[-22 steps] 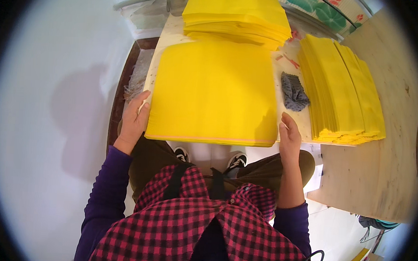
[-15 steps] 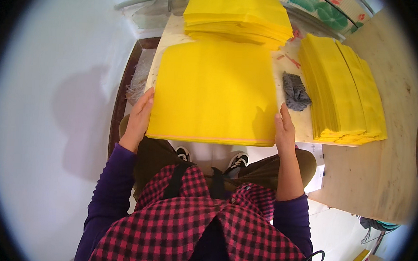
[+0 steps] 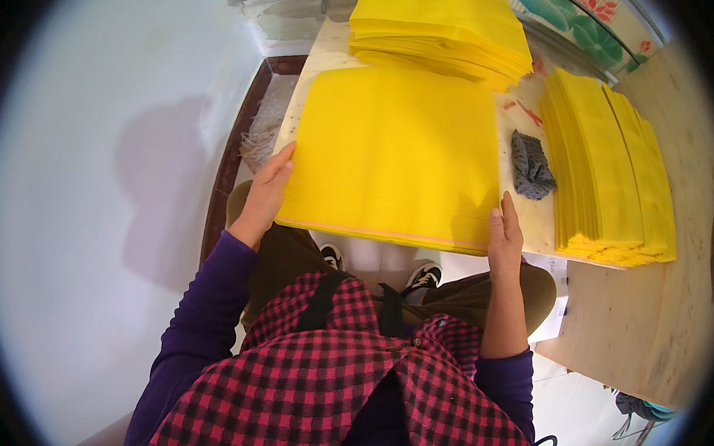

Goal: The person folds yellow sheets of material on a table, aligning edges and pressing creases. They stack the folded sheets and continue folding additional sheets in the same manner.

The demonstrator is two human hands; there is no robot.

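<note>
At the near edge of the counter (image 3: 537, 228), the yellow stack (image 3: 392, 153) sits between left hand (image 3: 266, 195) and right hand (image 3: 506, 239), each grip spread; even palm pressure should keep its sides aligned.

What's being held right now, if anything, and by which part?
Near yellow stack, braced between the left hand and right hand at its opposite side edges.

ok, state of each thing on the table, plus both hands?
Near yellow stack: flat, edges squared
Far yellow stack: piled, layers uneven
Right yellow stack: piled, near end uneven
Grey cloth: crumpled
Red strips: loose
Left hand: open, at near stack's left edge
Right hand: open, at its right edge
</note>
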